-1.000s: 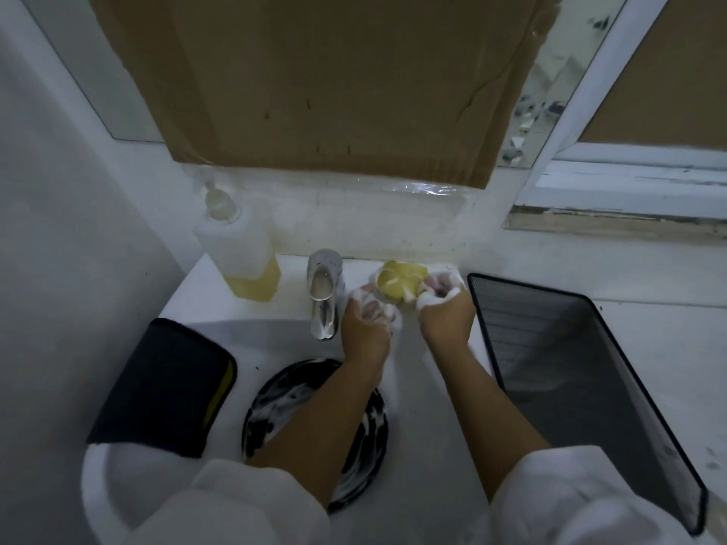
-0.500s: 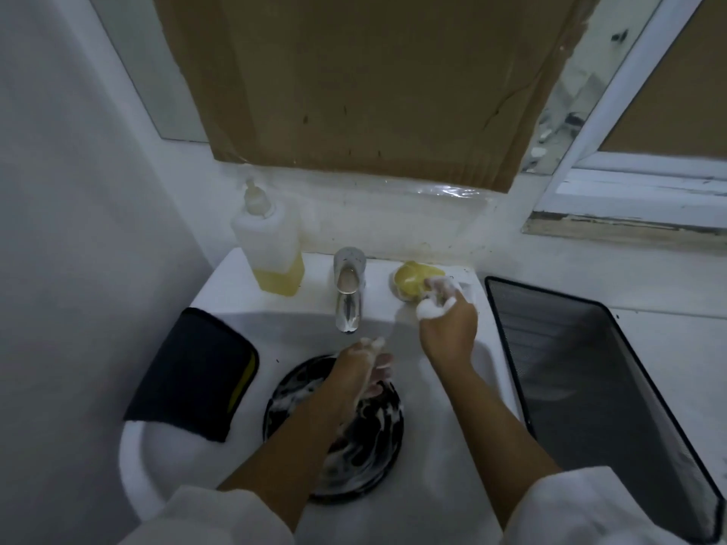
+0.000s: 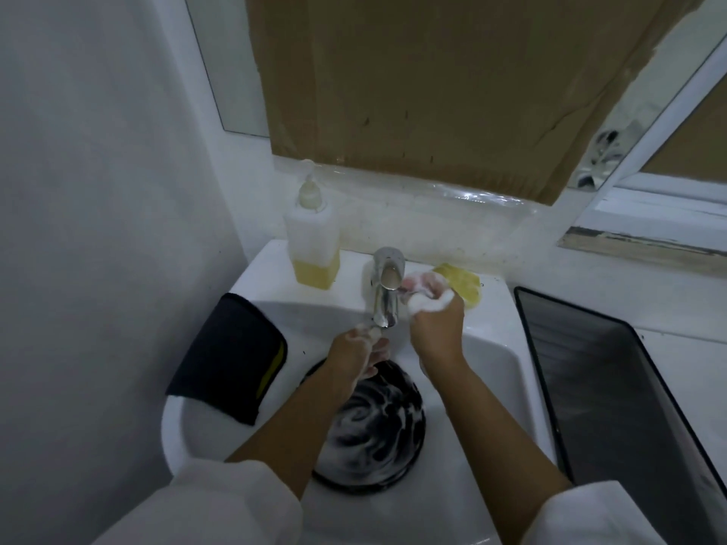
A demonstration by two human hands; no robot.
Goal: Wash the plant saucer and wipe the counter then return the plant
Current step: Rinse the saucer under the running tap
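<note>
A round black plant saucer [image 3: 377, 426], smeared with white suds, lies in the basin of the white sink [image 3: 173, 430]. My left hand [image 3: 354, 356] hovers over the saucer's far edge, right under the spout of the chrome tap [image 3: 387, 293], fingers loose and foamy. My right hand [image 3: 432, 328] is raised against the tap's right side, its foam-covered fingers curled; I see nothing held in it. A yellow sponge [image 3: 466, 283] lies on the sink ledge just behind that hand. No plant is in view.
A soap dispenser [image 3: 312, 245] with yellow liquid stands on the ledge left of the tap. A black cloth [image 3: 228, 356] drapes over the sink's left rim. A black tray [image 3: 613, 387] lies on the white counter to the right. Cardboard [image 3: 432, 72] covers the mirror above.
Both hands left the yellow sponge on the ledge. My left hand dropped to the saucer, then rose under the spout. My right hand shifted left to the tap.
</note>
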